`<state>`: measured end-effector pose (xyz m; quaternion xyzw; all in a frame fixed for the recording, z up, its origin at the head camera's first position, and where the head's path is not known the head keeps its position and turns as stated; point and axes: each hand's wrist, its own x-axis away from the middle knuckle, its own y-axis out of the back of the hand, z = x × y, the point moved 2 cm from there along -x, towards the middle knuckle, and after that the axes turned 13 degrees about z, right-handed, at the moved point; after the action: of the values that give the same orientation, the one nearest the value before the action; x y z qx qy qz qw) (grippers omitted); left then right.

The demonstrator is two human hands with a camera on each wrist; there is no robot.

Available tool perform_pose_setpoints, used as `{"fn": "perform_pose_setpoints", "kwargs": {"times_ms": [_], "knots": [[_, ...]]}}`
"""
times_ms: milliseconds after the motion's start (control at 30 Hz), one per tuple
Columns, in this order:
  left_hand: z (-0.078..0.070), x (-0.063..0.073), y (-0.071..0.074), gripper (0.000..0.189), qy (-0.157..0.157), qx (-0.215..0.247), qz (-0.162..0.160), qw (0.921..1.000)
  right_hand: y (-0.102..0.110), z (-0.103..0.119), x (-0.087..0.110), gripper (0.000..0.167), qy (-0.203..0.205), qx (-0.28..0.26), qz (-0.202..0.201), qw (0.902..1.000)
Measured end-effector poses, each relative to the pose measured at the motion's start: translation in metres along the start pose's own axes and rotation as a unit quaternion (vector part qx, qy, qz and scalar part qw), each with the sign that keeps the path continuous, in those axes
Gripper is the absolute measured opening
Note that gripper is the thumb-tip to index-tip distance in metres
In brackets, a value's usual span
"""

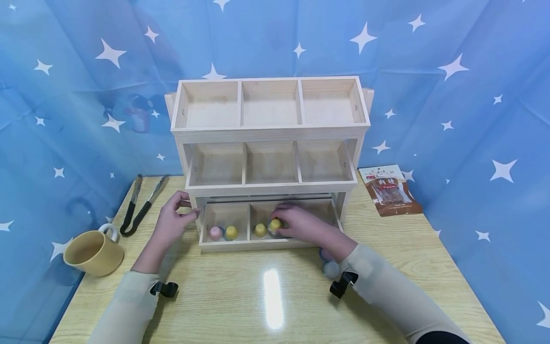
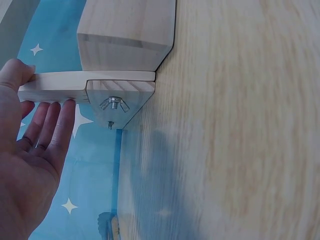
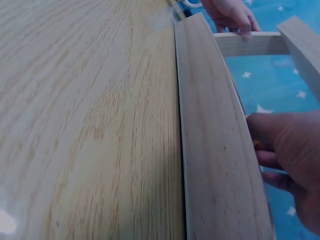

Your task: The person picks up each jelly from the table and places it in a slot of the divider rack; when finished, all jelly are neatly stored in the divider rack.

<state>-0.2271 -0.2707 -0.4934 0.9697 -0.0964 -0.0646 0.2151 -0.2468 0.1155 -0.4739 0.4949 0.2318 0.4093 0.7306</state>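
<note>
A pale wooden three-tier rack (image 1: 270,135) stands at the table's back, each tier split into compartments. My left hand (image 1: 172,220) holds its left upright; in the left wrist view the thumb lies on one side of the wooden post (image 2: 55,85) and the fingers on the other. Inside the bottom tier, my right hand (image 1: 301,222) pinches a small yellow-topped jar (image 1: 275,224) in the middle compartment. Beside that is another yellow-topped jar (image 1: 260,230). The left compartment contains a pink-topped jar (image 1: 216,233) and a yellow-topped one (image 1: 231,232). The front board (image 3: 220,125) hides the right fingertips in the right wrist view.
Black-handled tongs (image 1: 139,212) and a yellow mug (image 1: 94,252) are on the left. At the back right lies a brown food packet (image 1: 391,191). Small round pieces, one whitish (image 1: 331,269) and one purple, sit by my right wrist. A starry blue cloth (image 1: 472,119) surrounds the table.
</note>
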Motion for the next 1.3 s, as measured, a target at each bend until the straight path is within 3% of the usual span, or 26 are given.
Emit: {"fn": "perform_pose_setpoints", "kwargs": {"times_ms": [533, 967, 1300], "knots": [[-0.0006, -0.0005, -0.0012, 0.032, -0.012, 0.008, 0.002, 0.9999, -0.0035, -0.0002, -0.0037, 0.033, 0.006, 0.073, -0.009, 0.9973], [-0.0012, -0.0003, -0.0010, 0.034, -0.005, 0.005, 0.003, 1.0000, -0.0010, -0.0007, -0.0005, 0.036, 0.005, 0.045, -0.014, 0.9989], [-0.0023, 0.0010, -0.0013, 0.035, -0.004, 0.008, 0.003, 1.0000, 0.0036, 0.0013, 0.0055, 0.036, -0.005, -0.007, -0.018, 0.9998]]}}
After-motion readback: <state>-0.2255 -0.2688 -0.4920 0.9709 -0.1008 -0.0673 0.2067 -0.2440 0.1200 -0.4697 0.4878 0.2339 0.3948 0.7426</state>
